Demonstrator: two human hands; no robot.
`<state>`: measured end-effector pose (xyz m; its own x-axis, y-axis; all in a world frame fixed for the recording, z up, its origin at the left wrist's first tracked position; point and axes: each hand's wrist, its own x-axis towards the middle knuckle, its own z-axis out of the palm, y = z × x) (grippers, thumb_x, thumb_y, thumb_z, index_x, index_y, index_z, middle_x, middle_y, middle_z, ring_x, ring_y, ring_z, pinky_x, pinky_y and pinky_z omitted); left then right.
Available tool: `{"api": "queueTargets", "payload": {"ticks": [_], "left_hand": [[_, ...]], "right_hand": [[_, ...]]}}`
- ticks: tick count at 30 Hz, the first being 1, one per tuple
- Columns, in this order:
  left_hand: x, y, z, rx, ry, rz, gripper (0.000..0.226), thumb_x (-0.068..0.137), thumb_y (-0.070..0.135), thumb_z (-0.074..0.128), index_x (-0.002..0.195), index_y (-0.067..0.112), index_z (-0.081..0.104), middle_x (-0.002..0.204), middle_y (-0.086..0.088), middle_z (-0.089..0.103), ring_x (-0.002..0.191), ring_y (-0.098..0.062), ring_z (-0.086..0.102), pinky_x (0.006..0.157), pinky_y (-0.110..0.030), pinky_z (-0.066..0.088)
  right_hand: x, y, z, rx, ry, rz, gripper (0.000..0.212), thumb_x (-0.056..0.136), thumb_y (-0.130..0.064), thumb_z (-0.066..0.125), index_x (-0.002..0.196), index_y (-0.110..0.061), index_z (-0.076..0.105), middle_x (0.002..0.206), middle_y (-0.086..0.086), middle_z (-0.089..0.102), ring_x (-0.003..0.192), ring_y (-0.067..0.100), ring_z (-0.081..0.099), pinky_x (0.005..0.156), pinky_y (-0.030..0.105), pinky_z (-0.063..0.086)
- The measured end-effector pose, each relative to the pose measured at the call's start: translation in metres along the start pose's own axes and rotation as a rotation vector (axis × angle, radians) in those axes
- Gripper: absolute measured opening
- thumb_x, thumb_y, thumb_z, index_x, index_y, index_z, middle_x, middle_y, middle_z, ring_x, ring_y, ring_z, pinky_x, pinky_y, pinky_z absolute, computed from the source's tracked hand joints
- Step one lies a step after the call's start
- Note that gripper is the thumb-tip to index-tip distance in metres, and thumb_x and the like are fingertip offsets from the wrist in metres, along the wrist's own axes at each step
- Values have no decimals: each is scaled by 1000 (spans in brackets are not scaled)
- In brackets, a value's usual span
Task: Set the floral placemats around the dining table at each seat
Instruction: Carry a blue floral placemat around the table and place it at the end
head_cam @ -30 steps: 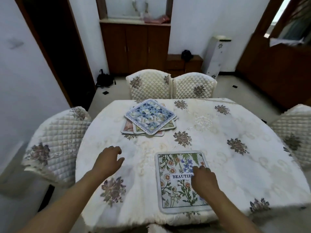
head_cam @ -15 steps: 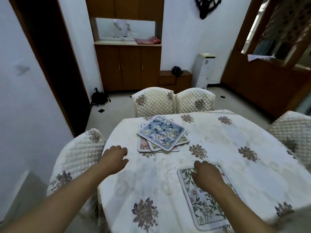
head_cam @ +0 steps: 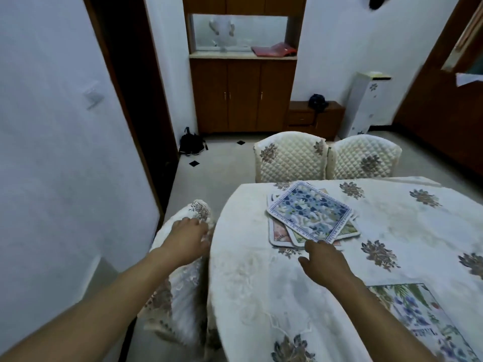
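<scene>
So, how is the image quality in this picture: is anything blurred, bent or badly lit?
Head view: dim, flat indoor light with a bluish cast and no hard shadows. The wide lens bends the door frame at the left edge. The left hand, the right hand and the placed placemat look soft with motion blur; the blue placemat atop the stack is a little clearer.

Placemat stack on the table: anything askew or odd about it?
The placemat stack is fanned and untidy: the blue top mat sits rotated like a diamond over the mats beneath. No spill or damage visible. The right hand is just short of it.
</scene>
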<state>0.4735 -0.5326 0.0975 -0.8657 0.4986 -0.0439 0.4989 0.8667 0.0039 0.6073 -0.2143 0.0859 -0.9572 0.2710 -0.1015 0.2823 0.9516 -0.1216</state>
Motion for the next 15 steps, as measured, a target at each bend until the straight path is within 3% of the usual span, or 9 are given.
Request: {"api": "queueTargets", "payload": {"ticks": [5, 9, 15], "left_hand": [[37, -90, 17, 9, -31, 122, 35, 89, 45, 52, 115, 22, 57, 115, -7, 59, 110, -31, 52, 93, -41, 39], [69, -136, 12, 25, -82, 248, 35, 89, 44, 53, 115, 20, 57, 116, -9, 58, 112, -32, 51, 93, -42, 39], [125, -136, 0, 66, -116, 420, 34, 91, 42, 48, 117, 20, 56, 119, -9, 57, 114, -30, 51, 96, -41, 38]], "right_hand": [[31, -73, 15, -20, 41, 107, 27, 90, -43, 54, 102, -19, 58, 103, 7, 66, 97, 28, 62, 66, 32, 41], [39, -125, 15, -25, 27, 236, 28, 89, -43, 53, 104, -19, 57, 106, 9, 64, 100, 31, 61, 76, 35, 47], [37, -156, 6, -19, 1, 421, 30, 90, -44, 54, 108, -20, 55, 109, 8, 61, 103, 31, 57, 78, 37, 41]]}}
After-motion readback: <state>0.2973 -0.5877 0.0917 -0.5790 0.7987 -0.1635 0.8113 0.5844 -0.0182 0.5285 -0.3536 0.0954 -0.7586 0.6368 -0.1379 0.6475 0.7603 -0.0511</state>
